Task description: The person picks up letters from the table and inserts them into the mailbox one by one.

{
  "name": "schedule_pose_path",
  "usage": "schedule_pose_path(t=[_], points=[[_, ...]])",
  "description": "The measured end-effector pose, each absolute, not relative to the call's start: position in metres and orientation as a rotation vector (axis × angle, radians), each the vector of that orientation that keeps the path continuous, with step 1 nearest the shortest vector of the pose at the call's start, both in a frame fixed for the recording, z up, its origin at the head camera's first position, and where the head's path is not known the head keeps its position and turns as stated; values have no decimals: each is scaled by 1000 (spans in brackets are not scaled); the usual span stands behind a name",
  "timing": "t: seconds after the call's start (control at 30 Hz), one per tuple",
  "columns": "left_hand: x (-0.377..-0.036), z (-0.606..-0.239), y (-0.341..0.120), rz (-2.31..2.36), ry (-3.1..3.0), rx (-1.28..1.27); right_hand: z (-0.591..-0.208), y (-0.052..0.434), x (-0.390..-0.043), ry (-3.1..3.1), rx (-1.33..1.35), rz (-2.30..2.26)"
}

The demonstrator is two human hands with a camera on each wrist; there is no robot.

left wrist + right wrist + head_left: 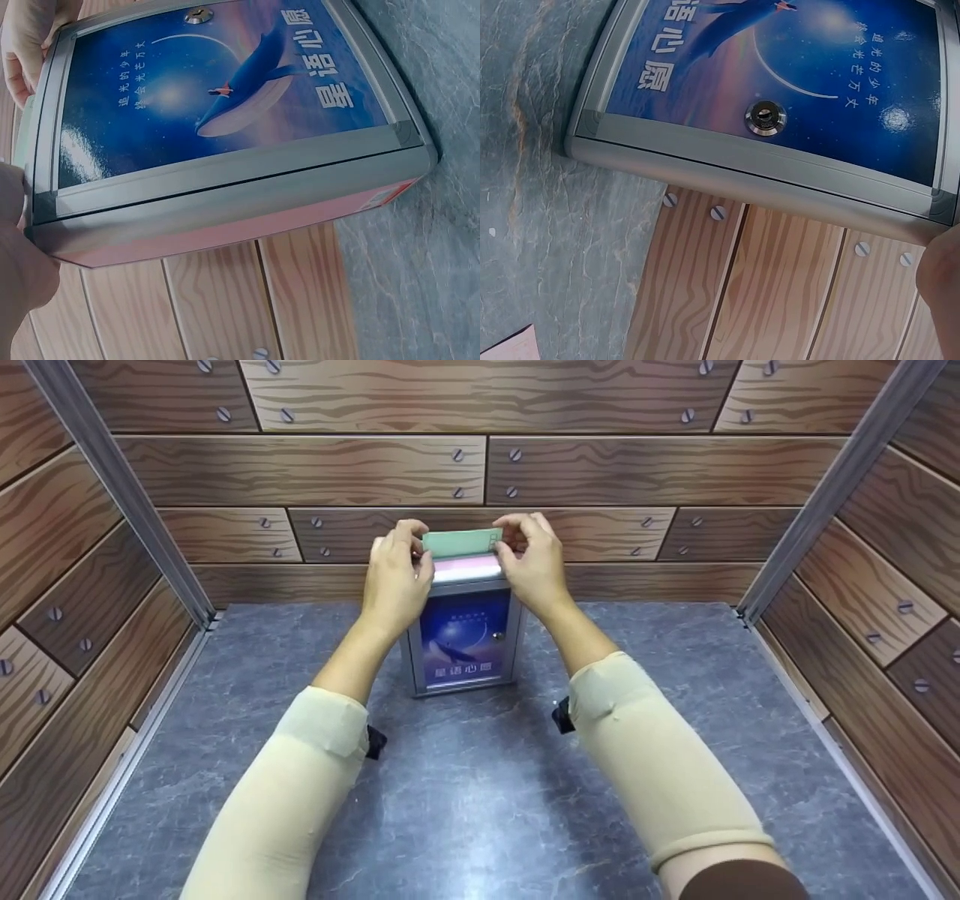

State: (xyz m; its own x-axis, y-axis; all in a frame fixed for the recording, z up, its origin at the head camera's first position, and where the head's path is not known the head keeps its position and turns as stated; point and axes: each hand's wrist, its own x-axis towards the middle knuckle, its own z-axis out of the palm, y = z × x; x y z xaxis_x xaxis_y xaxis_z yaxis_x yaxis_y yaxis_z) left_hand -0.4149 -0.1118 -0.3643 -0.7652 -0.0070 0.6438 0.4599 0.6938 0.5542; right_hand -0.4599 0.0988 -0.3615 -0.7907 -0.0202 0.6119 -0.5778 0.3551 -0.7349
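Two hands, left hand (395,577) and right hand (534,564), pinch one green card (460,542) above one metal box (463,639).

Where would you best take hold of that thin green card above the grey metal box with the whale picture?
By its two short ends, one from each side, as the left hand and right hand do: the green card is thin and wide, held level over the box, so end pinches likely steady it.

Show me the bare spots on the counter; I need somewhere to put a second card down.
The grey counter is bare left and right of the box, out to the wood-print walls, and in front between the forearms. It is crowded only atop the box, where left hand and right hand pinch the green card.
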Motion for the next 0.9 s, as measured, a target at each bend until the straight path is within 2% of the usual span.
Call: schedule_pose_path(t=[0.53, 0.67, 0.9], points=[[-409, -372, -115, -861, -2306, -341, -360, 99, -457, -2052, 521, 1532], [-406, -372, -116, -883, -2340, -312, -357, 100, -457, -1980, 523, 1749], [-400, -373, -115, -905, -2377, -275, -353, 120, -458, -1542, 546, 2401]])
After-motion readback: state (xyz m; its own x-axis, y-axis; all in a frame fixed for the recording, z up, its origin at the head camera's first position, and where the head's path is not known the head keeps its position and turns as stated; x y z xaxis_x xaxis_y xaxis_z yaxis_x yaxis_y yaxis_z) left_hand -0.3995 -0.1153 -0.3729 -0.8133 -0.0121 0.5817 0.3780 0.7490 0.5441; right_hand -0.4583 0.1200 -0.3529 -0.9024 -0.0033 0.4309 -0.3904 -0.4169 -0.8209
